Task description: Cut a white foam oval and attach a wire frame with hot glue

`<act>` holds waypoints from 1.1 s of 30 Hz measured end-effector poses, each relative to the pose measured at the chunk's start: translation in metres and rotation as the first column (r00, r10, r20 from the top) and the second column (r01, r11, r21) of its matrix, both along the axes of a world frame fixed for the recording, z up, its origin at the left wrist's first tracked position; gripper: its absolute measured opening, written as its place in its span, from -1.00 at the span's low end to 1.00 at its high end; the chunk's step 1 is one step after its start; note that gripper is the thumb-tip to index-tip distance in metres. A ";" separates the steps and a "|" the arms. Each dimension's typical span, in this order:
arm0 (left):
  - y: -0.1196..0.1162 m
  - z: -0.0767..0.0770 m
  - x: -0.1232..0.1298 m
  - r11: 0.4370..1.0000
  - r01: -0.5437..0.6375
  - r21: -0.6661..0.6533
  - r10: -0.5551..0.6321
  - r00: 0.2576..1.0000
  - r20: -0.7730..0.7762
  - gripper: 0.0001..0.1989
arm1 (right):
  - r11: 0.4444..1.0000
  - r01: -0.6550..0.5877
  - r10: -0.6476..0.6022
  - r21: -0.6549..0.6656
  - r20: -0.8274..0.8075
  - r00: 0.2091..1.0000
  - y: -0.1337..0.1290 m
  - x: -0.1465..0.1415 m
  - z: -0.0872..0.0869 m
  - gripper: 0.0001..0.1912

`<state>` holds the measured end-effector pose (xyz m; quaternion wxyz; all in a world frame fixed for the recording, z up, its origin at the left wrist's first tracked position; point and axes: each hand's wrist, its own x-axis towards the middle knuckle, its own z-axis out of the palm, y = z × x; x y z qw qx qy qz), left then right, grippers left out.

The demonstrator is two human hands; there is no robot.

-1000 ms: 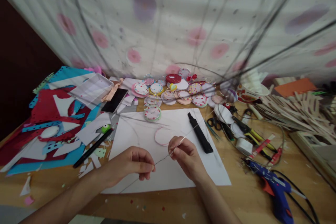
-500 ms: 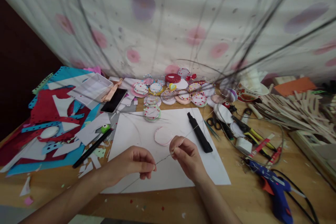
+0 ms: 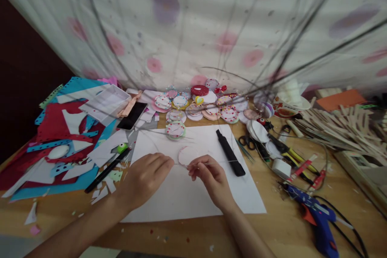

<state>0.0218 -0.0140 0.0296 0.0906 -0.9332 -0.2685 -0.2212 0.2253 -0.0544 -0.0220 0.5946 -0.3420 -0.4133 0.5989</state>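
Note:
A thin wire (image 3: pixel 180 165) stretches between my two hands above a white sheet of paper (image 3: pixel 172 201). My left hand (image 3: pixel 151 175) is closed on one part of it, back of the hand up, with the fingertips mostly turned from view. Thumb and fingers of my right hand (image 3: pixel 210 179) pinch the wire a little farther right, and its end sticks out to the right past this hand. Just behind my fingers a round pink-edged paper disc (image 3: pixel 186 155) lies on the sheet. A black marker-like tool (image 3: pixel 230 153) lies at the sheet's right side.
Decorated round paper pieces (image 3: pixel 193 109) pile up at the back. To the left lie coloured paper scraps (image 3: pixel 56 129), a white box lid (image 3: pixel 105 102), a phone (image 3: pixel 132 116) and a black pen (image 3: pixel 105 171). Pliers (image 3: pixel 292 155), scissors (image 3: pixel 247 142) and a blue glue gun (image 3: pixel 317 213) occupy the right.
My left hand has turned palm down and moved slightly up and left. The wire between my hands has swung from slanting to nearly level. My right hand keeps its pinch.

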 end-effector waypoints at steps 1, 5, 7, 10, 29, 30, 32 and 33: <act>0.000 0.000 0.000 0.999 -0.007 0.041 0.008 1.000 -0.024 -0.80 | 1.000 -0.005 0.005 -0.019 -0.004 1.000 0.000 0.000 0.000 -0.86; 0.000 0.000 -0.001 0.993 -0.087 0.081 0.091 0.994 -0.053 -0.77 | 0.997 0.013 -0.012 -0.072 0.023 1.000 0.001 0.000 0.000 -0.84; 0.000 -0.001 -0.002 0.994 -0.098 0.048 0.101 0.993 -0.061 -0.77 | 0.996 0.037 -0.032 -0.083 0.062 0.998 0.002 0.000 0.000 -0.82; -0.002 -0.003 -0.002 0.995 -0.090 -0.043 0.086 0.993 -0.084 -0.78 | 0.994 0.085 -0.078 -0.072 0.097 0.992 0.001 0.000 0.000 -0.81; -0.003 0.007 0.009 0.949 0.116 0.294 -0.083 0.989 -0.124 -0.77 | 0.972 -0.146 0.140 -0.183 -0.048 0.989 -0.001 -0.007 0.000 -0.79; -0.004 0.008 0.011 0.950 0.134 0.283 -0.101 0.987 -0.126 -0.77 | 0.969 -0.148 0.144 -0.195 -0.037 0.989 -0.001 -0.007 0.000 -0.78; -0.004 0.008 0.013 0.954 0.148 0.259 -0.118 0.985 -0.130 -0.76 | 0.970 -0.114 0.121 -0.215 0.019 0.993 -0.002 -0.008 0.001 -0.77; -0.004 0.007 0.014 0.957 0.145 0.253 -0.114 0.985 -0.134 -0.77 | 0.972 -0.088 0.104 -0.219 0.059 0.993 -0.003 -0.009 0.001 -0.76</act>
